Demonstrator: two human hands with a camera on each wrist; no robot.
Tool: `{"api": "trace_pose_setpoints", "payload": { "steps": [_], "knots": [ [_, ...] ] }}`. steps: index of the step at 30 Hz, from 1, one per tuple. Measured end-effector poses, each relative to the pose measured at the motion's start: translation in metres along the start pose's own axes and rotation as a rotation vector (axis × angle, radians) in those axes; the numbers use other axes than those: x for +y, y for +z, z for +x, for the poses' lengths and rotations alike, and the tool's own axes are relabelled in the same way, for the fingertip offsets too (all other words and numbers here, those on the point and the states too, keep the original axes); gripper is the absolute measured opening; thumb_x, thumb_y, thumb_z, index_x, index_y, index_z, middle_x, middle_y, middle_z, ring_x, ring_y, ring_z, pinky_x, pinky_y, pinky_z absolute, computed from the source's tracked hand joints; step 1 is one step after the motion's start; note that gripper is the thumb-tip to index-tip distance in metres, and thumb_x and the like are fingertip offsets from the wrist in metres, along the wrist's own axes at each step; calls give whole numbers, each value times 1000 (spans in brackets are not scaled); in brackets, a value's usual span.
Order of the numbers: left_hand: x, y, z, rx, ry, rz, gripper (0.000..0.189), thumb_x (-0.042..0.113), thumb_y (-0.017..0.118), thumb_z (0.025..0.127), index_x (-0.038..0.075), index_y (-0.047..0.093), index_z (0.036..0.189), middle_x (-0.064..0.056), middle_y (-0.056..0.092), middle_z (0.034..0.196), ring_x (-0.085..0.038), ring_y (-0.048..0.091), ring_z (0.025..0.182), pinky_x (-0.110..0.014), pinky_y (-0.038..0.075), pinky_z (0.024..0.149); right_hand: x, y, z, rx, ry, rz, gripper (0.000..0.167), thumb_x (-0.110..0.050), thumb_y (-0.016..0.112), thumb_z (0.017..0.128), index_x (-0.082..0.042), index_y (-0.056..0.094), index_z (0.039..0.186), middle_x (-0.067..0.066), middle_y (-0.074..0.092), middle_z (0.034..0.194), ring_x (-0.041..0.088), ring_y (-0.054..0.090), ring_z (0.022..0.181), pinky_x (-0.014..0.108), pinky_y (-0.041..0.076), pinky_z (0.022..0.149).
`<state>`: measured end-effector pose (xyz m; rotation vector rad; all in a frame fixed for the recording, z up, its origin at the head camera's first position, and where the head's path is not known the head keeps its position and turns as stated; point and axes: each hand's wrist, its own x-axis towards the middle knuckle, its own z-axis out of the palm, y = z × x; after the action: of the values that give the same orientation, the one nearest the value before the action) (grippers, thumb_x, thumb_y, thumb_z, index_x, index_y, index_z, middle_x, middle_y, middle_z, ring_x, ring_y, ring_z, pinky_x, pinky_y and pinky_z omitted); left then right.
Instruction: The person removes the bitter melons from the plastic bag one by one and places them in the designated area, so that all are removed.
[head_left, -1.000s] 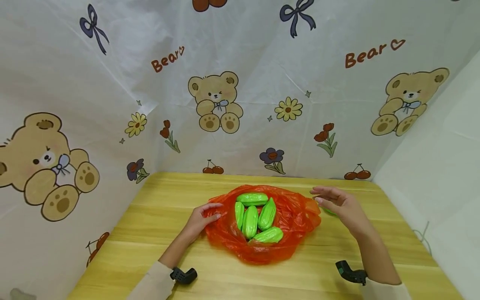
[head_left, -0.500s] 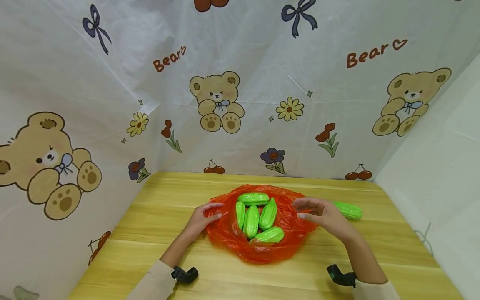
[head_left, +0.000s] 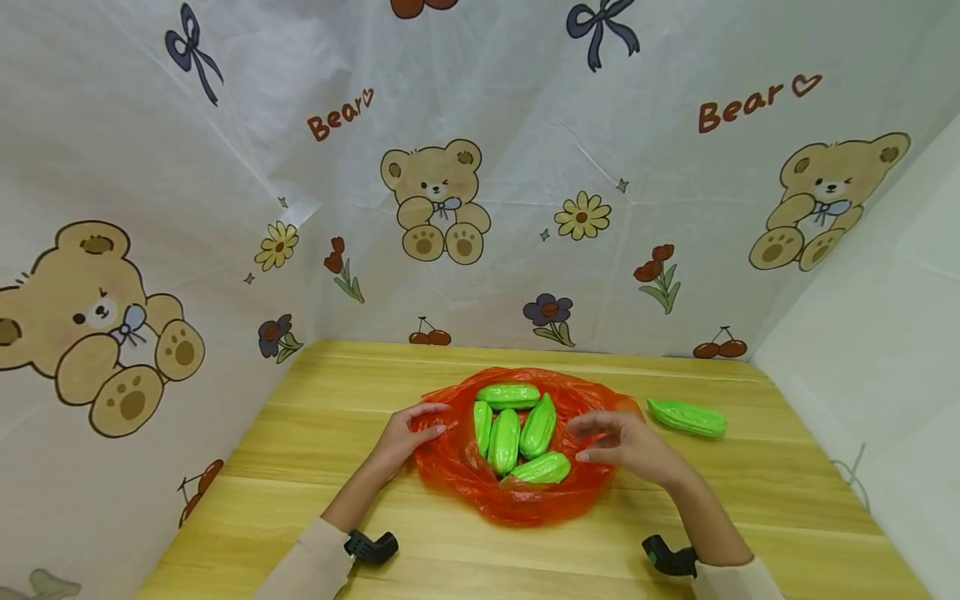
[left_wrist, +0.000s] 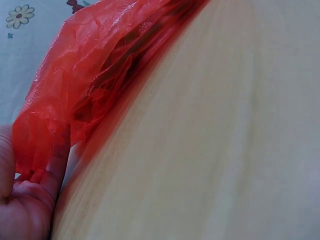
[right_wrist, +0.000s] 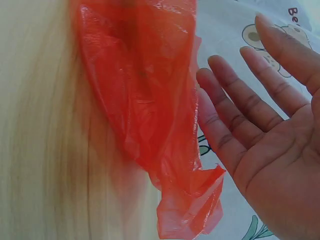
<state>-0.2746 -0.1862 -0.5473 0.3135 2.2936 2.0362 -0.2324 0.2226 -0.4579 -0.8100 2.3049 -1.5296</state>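
An open red plastic bag sits in the middle of the table, holding several bright green, long ridged gourd-like vegetables. My left hand holds the bag's left rim, thumb inside; in the left wrist view, fingers of the left hand show behind the red film. Over the bag's right side hovers my right hand, fingers spread and nothing in them. The right wrist view shows that hand with its palm facing the bag. Another green vegetable lies outside, right of the bag.
The wooden table backs onto a white cloth printed with bears and flowers, which also covers the left side. A plain white wall stands at the right, with a thin cord near the table's edge.
My right hand has moved left and nearer, from beside the loose green vegetable to over the bag's right side, uncovering that vegetable. The left hand stays at the rim.
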Motion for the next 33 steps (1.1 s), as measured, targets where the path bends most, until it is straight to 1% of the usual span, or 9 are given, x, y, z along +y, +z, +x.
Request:
{"api": "trace_pose_setpoints", "payload": {
  "steps": [3,6,11,15,17,21,24,29,33],
  "knots": [
    [3,1,-2,1,-9,7,38,8,78,89,3,70,126,-15,64,133,-28,58,118,-23,56,80,4,3,1,-19,9,-5,39,-12,77,91,-1,66,126,29,64,123,51,59,112,31,58,85],
    [3,2,-2,-2,-16,12,37,7,76,90,2,69,127,-16,63,133,-27,60,114,-23,57,80,8,4,2,-32,16,-24,38,-13,77,91,-1,67,125,27,66,122,49,60,111,30,57,87],
    [-1,0,-1,-10,-20,-6,39,12,79,89,5,70,126,-15,62,134,-23,61,110,-24,57,80,11,7,4,-45,23,-51,40,-11,77,91,3,65,126,23,68,121,44,62,112,33,56,90],
    [-2,-1,-1,-21,-15,-12,40,14,80,88,5,70,126,-15,62,134,-24,62,110,-25,58,80,13,8,5,-56,24,-54,39,-11,77,91,3,66,126,22,68,121,41,63,112,33,56,90],
    [-1,-1,-1,-22,-13,-13,40,15,80,88,5,70,126,-16,62,134,-24,62,110,-25,58,81,14,8,5,-60,19,-62,39,-12,77,91,2,66,125,20,69,120,40,64,112,35,57,91],
    [0,0,-1,-20,-9,-15,40,14,79,89,4,70,127,-16,62,134,-25,62,112,-25,58,81,15,11,6,-67,-10,-85,38,-12,78,90,2,68,124,16,71,118,39,65,111,48,56,92],
    [0,0,-1,-19,-9,-16,40,13,79,89,4,70,127,-16,62,134,-27,61,113,-24,58,80,14,13,7,-75,-18,-90,36,-11,78,89,1,68,122,14,72,116,40,65,110,54,54,92],
    [-1,0,1,-18,-12,-18,40,13,80,88,5,70,126,-15,63,133,-28,61,114,-24,57,81,12,16,7,-81,-2,-107,34,-10,79,88,-1,70,120,11,72,116,38,65,109,54,54,93],
    [0,0,1,-16,-6,-17,39,12,79,88,4,70,126,-15,63,133,-27,60,115,-24,57,81,13,17,8,-83,4,-141,34,-11,80,88,-4,71,120,8,72,115,32,65,109,54,53,93]
  ]
}}
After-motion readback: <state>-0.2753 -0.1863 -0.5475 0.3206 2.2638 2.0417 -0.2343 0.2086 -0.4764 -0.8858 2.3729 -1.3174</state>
